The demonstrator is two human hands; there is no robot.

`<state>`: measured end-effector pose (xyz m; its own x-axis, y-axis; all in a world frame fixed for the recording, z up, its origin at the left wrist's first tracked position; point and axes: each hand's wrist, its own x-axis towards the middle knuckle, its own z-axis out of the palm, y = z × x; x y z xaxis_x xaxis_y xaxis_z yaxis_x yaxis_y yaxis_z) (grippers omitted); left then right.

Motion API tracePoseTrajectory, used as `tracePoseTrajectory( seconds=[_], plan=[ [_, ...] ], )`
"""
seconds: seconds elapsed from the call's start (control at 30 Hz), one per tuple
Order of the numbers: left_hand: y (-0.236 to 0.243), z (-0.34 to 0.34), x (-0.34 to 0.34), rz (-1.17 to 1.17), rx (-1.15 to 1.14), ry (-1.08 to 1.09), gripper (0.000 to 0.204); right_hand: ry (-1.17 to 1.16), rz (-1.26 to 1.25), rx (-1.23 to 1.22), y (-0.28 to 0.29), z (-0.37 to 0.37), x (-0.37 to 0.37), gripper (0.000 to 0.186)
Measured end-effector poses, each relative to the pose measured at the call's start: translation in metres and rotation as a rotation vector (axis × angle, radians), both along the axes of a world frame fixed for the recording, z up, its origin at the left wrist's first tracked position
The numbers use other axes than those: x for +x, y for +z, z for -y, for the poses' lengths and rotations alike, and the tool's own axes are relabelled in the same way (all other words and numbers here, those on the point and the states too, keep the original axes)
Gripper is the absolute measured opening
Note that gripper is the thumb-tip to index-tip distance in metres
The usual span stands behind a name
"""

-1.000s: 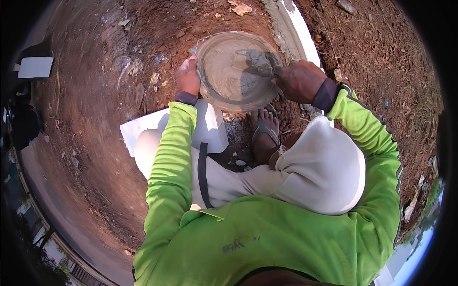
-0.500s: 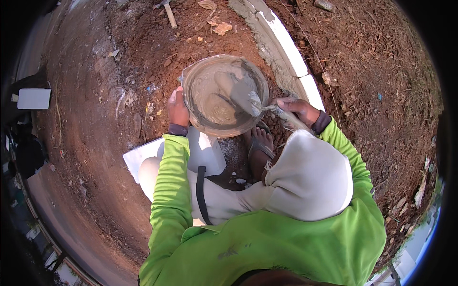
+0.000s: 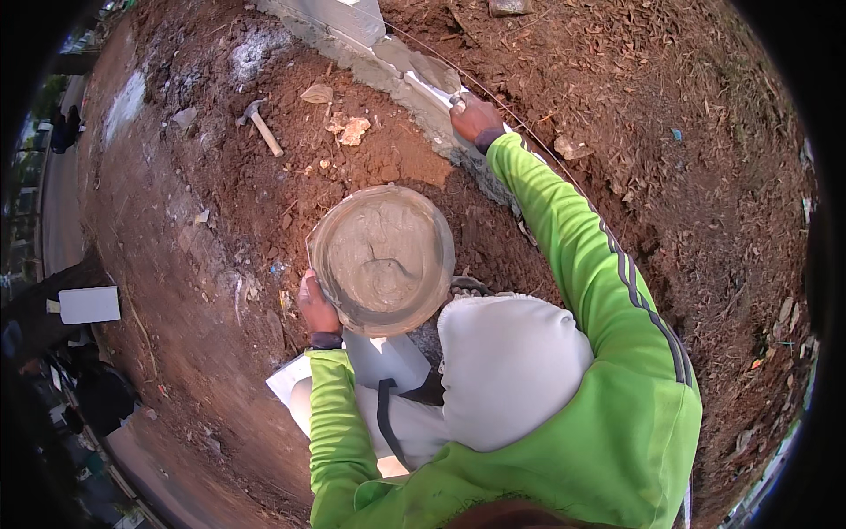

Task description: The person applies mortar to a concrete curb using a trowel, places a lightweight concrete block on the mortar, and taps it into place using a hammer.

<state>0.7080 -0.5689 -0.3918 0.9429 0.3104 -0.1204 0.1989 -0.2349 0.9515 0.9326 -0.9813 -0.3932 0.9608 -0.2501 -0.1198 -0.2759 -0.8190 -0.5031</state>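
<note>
Grey-brown wet mortar [image 3: 379,242] fills a round, brownish basin [image 3: 447,251]; the left hand [image 3: 318,306] touches its rim, finger closure unclear. The right hand [image 3: 476,117] has fingers clasping a grey trowel [image 3: 457,100] at white edging blocks [image 3: 425,85]: apparently spreading, which calls for level strokes.

Reddish-brown soil [image 3: 203,300] is spread across much of the frame. At upper left, a wooden-handled hammer [image 3: 265,135] is laid on it, near a pale rubble chunk [image 3: 354,131]; at upper centre, it is crossed by a grey mortar strip [image 3: 381,78].
</note>
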Motion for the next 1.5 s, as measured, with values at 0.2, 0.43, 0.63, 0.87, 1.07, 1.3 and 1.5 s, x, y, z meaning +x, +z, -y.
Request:
tracePoseTrajectory(
  seconds=[0.2, 0.43, 0.63, 0.87, 1.07, 1.3, 1.5],
  plan=[
    [-0.002, -0.002, -0.001, -0.029, -0.073, -0.001, 0.042, -0.049, -0.112, -0.097, -0.031, -0.001, 0.002, 0.042],
    [-0.02, -0.01, 0.001, -0.031, -0.003, -0.003, 0.044, -0.081, -0.142, -0.125, -0.039, 0.016, -0.046, 0.045],
    [-0.004, 0.0, 0.001, -0.048, -0.143, 0.041, 0.045, -0.104, -0.114, -0.075, -0.041, 0.028, -0.082, 0.043],
    [-0.011, 0.003, 0.002, -0.015, -0.113, 0.039, 0.045, -0.078, -0.133, -0.183, -0.052, 0.047, -0.119, 0.041],
    [-0.016, -0.01, -0.002, -0.005, -0.095, 0.03, 0.042, 0.071, 0.118, 0.112, 0.028, 0.018, -0.161, 0.047],
    [-0.022, -0.005, 0.005, -0.013, -0.153, 0.059, 0.044, 0.918, 0.198, -0.096, 0.175, -0.039, -0.168, 0.034],
    [-0.018, 0.001, 0.008, 0.01, -0.084, 0.085, 0.044, 1.051, 0.0, -0.592, 0.159, -0.091, -0.176, 0.026]
  ],
)
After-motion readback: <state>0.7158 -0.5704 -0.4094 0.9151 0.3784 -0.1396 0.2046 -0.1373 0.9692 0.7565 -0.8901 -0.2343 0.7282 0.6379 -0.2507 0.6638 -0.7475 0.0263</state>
